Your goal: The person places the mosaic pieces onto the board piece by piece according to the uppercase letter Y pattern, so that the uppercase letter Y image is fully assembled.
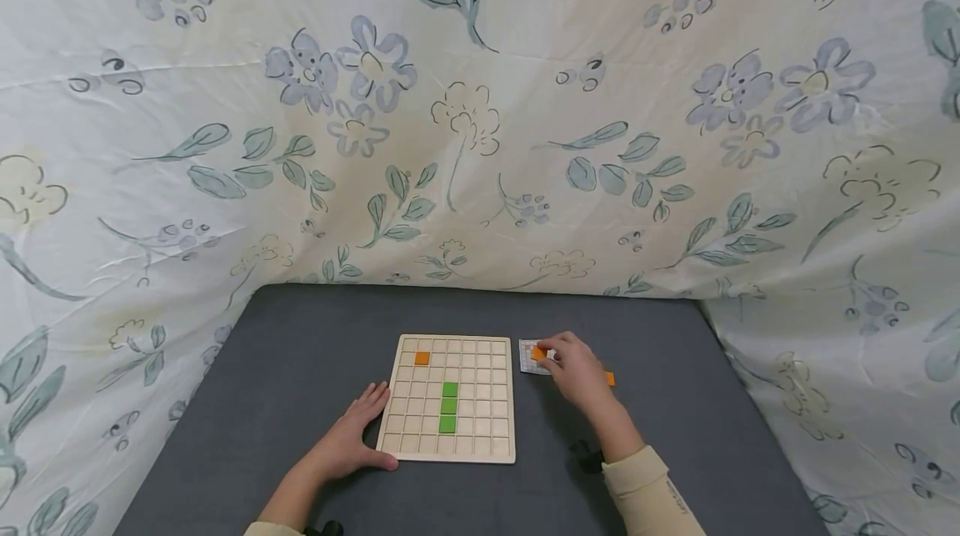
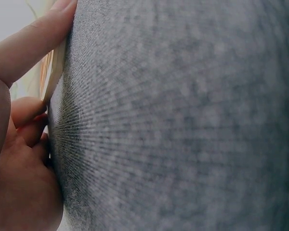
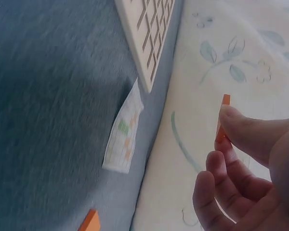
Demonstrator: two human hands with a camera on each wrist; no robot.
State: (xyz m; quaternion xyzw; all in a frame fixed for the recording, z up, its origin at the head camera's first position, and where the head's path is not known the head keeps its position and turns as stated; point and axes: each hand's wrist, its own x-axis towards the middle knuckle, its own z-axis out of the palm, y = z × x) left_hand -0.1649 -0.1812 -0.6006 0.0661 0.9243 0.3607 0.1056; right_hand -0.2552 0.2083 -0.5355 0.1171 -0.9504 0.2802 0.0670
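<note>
A pale wooden grid board (image 1: 487,443) lies on the dark cloth; one orange square tile (image 1: 422,358) sits near its top left, and a column of three green tiles (image 1: 447,406) near its middle. My left hand (image 1: 347,438) rests at the board's left side, fingers extended along the edge and thumb at the near left corner. Between thumb and fingertips, my right hand (image 1: 579,371) pinches an orange tile (image 3: 221,125), held above a small printed paper card (image 3: 120,139). In the right wrist view, the card shows a grid with green and orange squares.
Another orange tile (image 1: 611,378) lies on the cloth (image 1: 322,336) right of the right hand, partly hidden by it in the head view. A floral curtain (image 1: 480,186) hangs behind the table and down both sides.
</note>
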